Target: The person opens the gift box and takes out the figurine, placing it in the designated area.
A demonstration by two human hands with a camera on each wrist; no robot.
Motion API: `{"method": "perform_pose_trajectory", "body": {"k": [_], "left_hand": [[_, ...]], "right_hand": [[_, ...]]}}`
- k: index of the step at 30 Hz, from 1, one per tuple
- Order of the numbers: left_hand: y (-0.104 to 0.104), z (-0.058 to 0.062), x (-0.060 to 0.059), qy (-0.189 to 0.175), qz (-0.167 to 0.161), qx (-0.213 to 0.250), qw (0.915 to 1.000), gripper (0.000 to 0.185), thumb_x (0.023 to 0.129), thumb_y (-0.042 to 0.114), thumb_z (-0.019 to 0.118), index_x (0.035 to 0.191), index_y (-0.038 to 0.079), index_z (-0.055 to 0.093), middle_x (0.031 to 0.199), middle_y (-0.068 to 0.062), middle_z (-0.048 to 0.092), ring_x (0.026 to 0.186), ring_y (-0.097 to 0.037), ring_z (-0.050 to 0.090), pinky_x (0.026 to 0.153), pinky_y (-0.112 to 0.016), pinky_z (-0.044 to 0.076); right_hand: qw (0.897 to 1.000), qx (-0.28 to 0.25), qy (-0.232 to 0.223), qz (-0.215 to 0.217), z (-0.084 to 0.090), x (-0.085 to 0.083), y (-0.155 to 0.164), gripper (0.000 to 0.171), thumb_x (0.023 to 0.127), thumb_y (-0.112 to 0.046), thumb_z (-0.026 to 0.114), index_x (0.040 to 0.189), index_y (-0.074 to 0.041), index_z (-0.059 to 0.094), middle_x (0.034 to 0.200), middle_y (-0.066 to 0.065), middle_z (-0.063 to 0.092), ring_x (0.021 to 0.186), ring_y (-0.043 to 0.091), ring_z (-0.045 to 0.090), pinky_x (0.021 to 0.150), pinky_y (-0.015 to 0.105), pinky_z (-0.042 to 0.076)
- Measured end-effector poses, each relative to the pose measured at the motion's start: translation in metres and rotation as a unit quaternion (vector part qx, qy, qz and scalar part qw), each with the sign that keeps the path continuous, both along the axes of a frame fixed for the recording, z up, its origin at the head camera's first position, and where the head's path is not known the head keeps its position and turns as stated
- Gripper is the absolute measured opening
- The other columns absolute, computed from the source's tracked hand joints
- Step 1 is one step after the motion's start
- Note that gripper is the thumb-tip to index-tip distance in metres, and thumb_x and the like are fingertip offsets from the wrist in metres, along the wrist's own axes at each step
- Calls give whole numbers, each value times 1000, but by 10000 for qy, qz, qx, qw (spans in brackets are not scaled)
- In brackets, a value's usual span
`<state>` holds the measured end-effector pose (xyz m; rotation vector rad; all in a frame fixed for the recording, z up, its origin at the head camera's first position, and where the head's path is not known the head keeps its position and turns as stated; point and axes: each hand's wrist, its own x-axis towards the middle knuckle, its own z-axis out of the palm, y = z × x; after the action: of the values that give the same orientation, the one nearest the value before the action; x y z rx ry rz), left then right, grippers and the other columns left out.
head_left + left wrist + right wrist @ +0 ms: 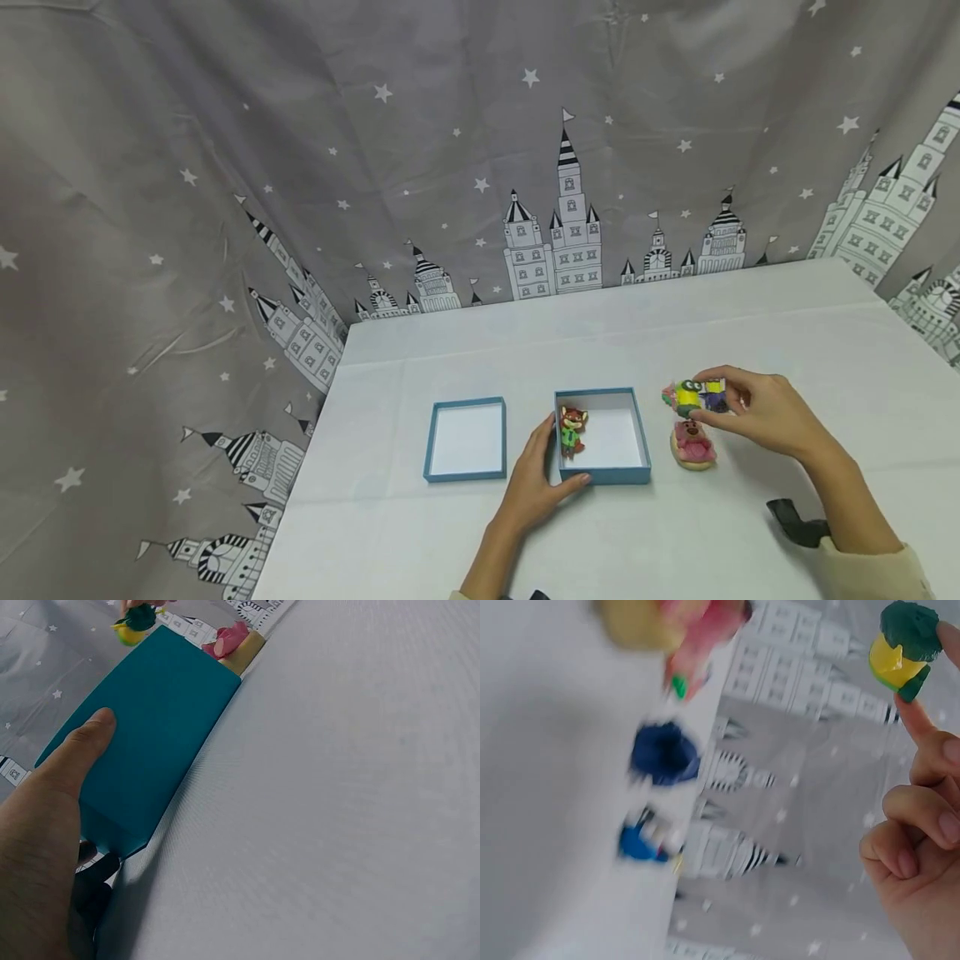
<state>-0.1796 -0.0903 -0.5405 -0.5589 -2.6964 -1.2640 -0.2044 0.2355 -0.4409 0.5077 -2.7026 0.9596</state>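
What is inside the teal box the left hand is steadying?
One fox figure lies against the left wall of the teal box; the remaining floor shows white. The left hand hides only the outer corner.

No readable text, label or number anywhere.
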Motion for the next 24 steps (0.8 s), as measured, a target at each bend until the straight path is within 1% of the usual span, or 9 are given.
{"method": "perform_pose_trajectory", "body": {"k": [3, 6, 12, 15, 19, 24], "left_hand": [[0, -1, 0, -18, -12, 24, 10000, 95, 76, 49, 71, 147, 9, 21, 145, -6, 33, 131, -25, 33, 105, -44, 32], [0, -2, -1, 10, -17, 40, 10000, 96, 76, 49, 71, 147, 8, 22, 145, -6, 33, 131, -25, 34, 105, -43, 32], [0, -1, -1, 59, -12, 17, 10000, 96, 75, 49, 71, 147, 9, 21, 145, -7, 34, 131, -25, 34, 105, -43, 32], [0, -1, -1, 66, -15, 14, 10000, 95, 76, 49, 71, 147, 9, 22, 145, -7, 34, 131, -25, 34, 105, -43, 32], [-1, -1, -1, 81, -7, -4, 10000, 95, 76, 49, 71, 147, 9, 21, 145, -7, 34, 131, -25, 34, 105, -43, 32], [0, 0, 0, 81, -33, 16, 10000, 95, 76, 49, 70, 147, 9, 21, 145, -7, 34, 130, -25, 34, 105, -43, 32]], "right_hand": [[9998, -2, 7, -193, -6, 3, 14, 39, 69, -33, 81, 101, -15, 66, 59, -9, 39, 49, 3, 30, 40, 21, 24], [9996, 47, -56, -286, -14, 6, 24, 40, 69, -32, 81, 101, -13, 66, 59, -8, 39, 50, 3, 30, 40, 22, 24], [9986, 98, -373, -357, -35, 10, 38, 41, 70, -32, 80, 102, -11, 66, 59, -8, 39, 50, 2, 30, 40, 21, 24], [9978, 95, -525, -388, -42, 10, 42, 42, 71, -32, 79, 103, -10, 66, 59, -7, 39, 49, 2, 30, 40, 22, 24], [9971, 165, -664, -329, -47, 9, 47, 43, 71, -33, 79, 105, -9, 66, 59, -7, 39, 50, 2, 30, 41, 22, 24], [9974, 253, -660, -134, -51, 9, 51, 42, 70, -29, 80, 104, -10, 66, 58, -10, 39, 50, 1, 31, 43, 21, 25]]}}
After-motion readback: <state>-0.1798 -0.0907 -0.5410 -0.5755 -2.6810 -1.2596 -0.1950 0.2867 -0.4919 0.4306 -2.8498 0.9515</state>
